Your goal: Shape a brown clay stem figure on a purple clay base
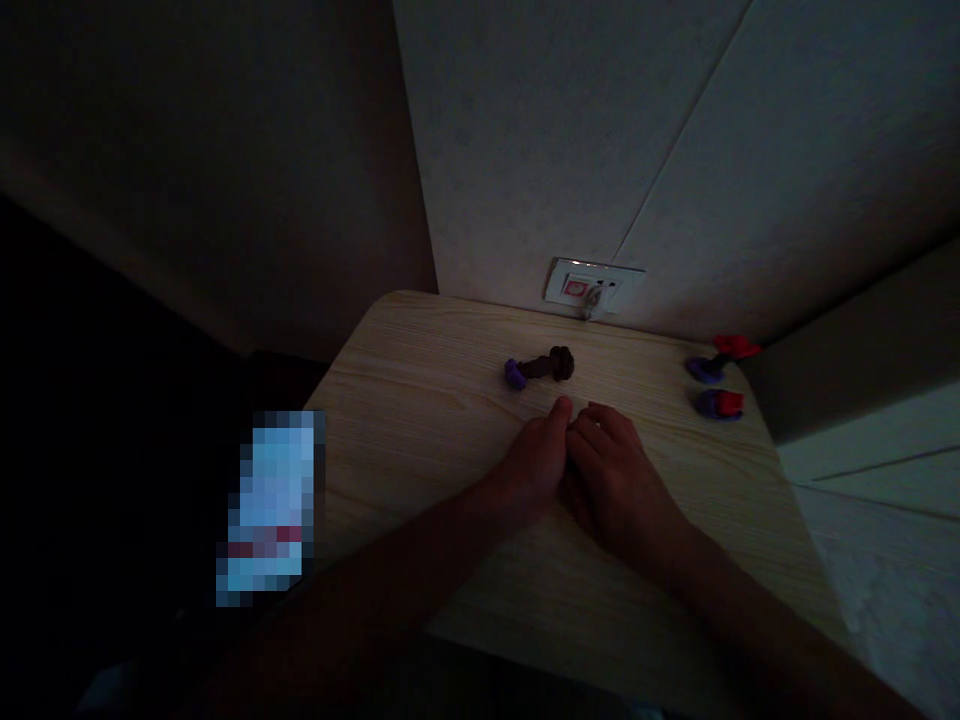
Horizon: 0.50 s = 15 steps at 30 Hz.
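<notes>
My left hand (534,462) and my right hand (611,475) meet over the middle of the wooden table, touching each other. The left hand is closed, with its thumb on top pointing away from me. My right fingers are curled against it. Whatever may lie between the palms is hidden. Just beyond the hands, a small dark brown piece with a purple end (538,368) lies on its side; it looks like modelling clay, though the dim light leaves this unsure.
On the table's (420,400) right lie a red-topped piece on a purple base (724,357) and a smaller red and purple piece (721,404). A wall socket (594,288) with a plug sits behind the table. A bright blurred-out screen (270,505) glows at left.
</notes>
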Each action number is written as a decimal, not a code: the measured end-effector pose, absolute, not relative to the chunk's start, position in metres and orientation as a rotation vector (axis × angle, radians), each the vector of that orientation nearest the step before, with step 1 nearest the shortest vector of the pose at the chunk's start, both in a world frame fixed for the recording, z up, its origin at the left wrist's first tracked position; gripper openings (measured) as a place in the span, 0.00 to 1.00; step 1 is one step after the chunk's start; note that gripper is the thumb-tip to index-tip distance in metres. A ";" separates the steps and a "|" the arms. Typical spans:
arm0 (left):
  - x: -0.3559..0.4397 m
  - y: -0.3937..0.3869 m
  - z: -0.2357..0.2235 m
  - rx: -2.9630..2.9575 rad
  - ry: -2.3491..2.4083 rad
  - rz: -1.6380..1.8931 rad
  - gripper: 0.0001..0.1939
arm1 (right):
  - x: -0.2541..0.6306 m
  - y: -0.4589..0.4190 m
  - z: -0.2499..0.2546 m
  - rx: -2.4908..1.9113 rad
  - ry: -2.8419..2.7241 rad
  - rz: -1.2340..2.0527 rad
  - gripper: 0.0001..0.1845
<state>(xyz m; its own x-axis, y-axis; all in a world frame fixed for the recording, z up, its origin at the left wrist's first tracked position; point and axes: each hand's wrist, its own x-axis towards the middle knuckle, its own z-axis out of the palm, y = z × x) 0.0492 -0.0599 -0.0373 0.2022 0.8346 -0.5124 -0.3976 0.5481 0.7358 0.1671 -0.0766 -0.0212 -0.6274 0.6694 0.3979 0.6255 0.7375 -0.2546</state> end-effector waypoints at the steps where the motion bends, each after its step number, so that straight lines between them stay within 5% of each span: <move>1: 0.050 -0.060 -0.036 0.505 1.064 0.915 0.22 | 0.168 -0.077 -0.022 -0.982 -2.460 0.144 0.08; 15: 0.053 -0.063 -0.028 0.434 1.070 1.002 0.21 | 0.170 -0.075 -0.027 -0.980 -2.429 0.217 0.09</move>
